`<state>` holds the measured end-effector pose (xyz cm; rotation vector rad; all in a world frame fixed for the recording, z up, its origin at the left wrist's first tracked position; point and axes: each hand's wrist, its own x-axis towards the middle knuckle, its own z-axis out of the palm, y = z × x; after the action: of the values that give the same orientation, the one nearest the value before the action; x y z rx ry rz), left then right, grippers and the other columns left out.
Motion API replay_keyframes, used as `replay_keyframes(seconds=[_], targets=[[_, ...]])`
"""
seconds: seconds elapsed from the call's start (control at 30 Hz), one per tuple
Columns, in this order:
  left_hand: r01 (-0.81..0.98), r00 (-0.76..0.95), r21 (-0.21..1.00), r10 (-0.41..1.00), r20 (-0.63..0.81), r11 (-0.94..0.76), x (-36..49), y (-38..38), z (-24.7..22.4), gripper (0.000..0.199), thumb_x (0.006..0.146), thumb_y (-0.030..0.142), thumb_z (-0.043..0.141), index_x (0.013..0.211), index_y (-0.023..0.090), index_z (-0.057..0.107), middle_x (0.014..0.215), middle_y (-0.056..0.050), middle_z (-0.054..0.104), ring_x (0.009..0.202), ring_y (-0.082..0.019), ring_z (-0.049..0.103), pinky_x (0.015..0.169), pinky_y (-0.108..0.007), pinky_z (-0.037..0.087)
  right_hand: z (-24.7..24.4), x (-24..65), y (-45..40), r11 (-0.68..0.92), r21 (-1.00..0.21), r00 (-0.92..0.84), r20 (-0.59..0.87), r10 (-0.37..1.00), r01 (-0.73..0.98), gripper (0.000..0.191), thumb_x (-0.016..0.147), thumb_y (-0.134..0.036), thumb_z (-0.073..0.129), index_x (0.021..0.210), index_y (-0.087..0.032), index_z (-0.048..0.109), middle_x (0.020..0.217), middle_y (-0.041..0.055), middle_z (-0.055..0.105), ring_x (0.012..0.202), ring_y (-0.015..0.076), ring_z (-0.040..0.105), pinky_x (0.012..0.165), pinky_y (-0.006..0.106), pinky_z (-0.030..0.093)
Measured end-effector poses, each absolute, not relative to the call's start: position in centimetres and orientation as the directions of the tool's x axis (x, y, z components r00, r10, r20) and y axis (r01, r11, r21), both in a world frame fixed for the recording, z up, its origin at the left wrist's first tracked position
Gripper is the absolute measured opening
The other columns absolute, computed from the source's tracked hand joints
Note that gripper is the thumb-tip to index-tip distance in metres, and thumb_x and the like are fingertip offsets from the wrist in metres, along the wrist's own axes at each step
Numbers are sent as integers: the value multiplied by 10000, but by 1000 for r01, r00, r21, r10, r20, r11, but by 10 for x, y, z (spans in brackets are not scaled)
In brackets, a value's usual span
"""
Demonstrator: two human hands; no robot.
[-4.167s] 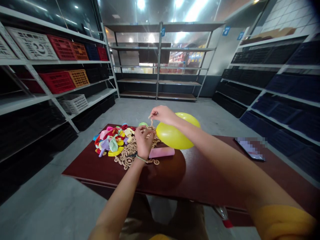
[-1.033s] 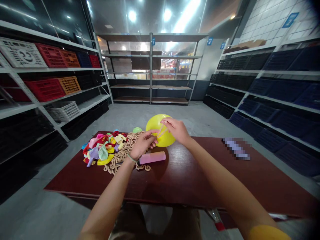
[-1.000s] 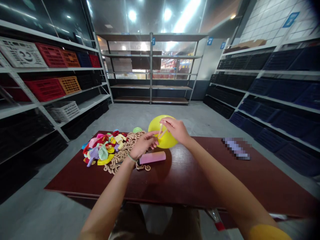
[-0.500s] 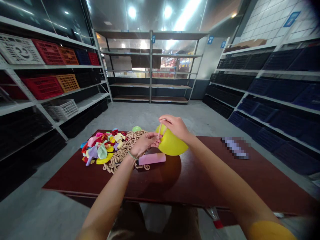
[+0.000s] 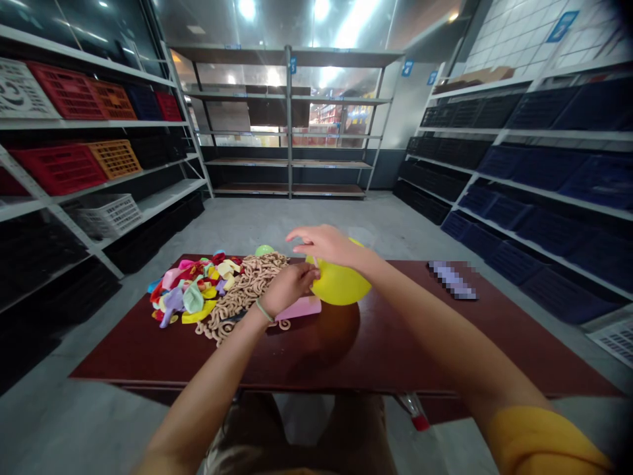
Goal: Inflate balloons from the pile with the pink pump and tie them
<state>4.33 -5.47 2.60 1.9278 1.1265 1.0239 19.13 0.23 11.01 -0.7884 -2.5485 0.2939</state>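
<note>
A yellow inflated balloon (image 5: 342,284) is held above the table by its neck end. My left hand (image 5: 291,287) is closed in a pinch at that end, on the balloon's left side. Over the balloon's upper left part, my right hand (image 5: 329,245) has its fingers stretched out and apart, with nothing seen in them. Beneath my left hand lies a pink cylindrical object (image 5: 302,308), partly covered by it. Tan curly cords (image 5: 247,287) are heaped to the left, beside a pile of limp coloured balloons (image 5: 192,295).
The dark red table (image 5: 198,359) has a pixelated flat item (image 5: 452,280) on its right side. A light green round object (image 5: 264,250) sits at the back edge. Shelves with crates (image 5: 64,165) stand left, and more shelves stand right and behind.
My right hand has let go near the balloon's neck and moved left, its fingers now spread. The camera view has shifted slightly.
</note>
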Motion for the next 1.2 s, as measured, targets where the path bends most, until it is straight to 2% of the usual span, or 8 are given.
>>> replay_keyframes(seconds=[0.07,0.17,0.37,0.5,0.63,0.83,1.0,1.2], targets=[[502,321,741,891,320,-447,45,-59,27,291,926,387,534,744,182,631,664,-30,638,604,-153,570,604,-269,417,110,182,3,827,-328,-777,307,549,455,220,916,-297,580,1100,-278,700,798,-50,666,663,103,523,650,260,325],[539,251,736,912,323,-409,48,-62,24,321,928,407,527,729,180,637,681,-54,664,624,-175,597,617,-278,422,107,170,4,822,-389,-805,261,532,417,193,910,-303,587,1065,-279,700,782,-52,667,650,101,528,650,250,346],[294,143,874,922,359,-386,45,-61,6,460,959,528,437,780,162,651,656,-34,624,605,-153,576,594,-260,437,110,190,13,746,-516,-628,428,650,420,217,956,-332,503,1074,-256,669,936,-13,698,765,134,592,726,265,419],[68,58,933,936,349,-352,39,-61,-1,500,914,611,478,821,149,646,702,-37,641,634,-149,576,612,-264,461,105,218,7,853,-289,-742,421,522,435,195,962,-267,523,965,-240,715,953,10,700,887,162,591,838,312,414],[1,-7,935,935,354,-354,39,-63,-3,516,892,626,510,793,140,653,671,-35,634,622,-149,575,611,-269,467,88,224,-7,893,-79,-779,461,426,442,186,954,-319,572,946,-239,740,968,26,677,963,193,549,927,381,368],[35,-16,940,941,339,-339,38,-66,-3,512,901,620,502,749,152,642,633,-16,609,575,-129,542,570,-249,440,76,211,-16,884,83,-788,498,363,460,175,959,-323,560,994,-280,726,971,18,658,959,205,491,877,371,346],[52,-29,957,957,288,-287,34,-68,0,541,874,657,512,714,157,643,577,-7,587,512,-123,505,513,-242,405,76,203,-15,874,204,-821,486,300,441,236,952,-286,549,769,-248,694,887,11,647,929,200,476,873,371,321],[7,-5,973,973,232,-232,33,-71,5,521,849,634,568,656,154,637,580,-18,613,542,-134,545,548,-246,431,71,200,-11,839,298,-816,516,260,456,128,871,-286,568,810,-220,659,985,59,615,957,229,466,915,416,321]])
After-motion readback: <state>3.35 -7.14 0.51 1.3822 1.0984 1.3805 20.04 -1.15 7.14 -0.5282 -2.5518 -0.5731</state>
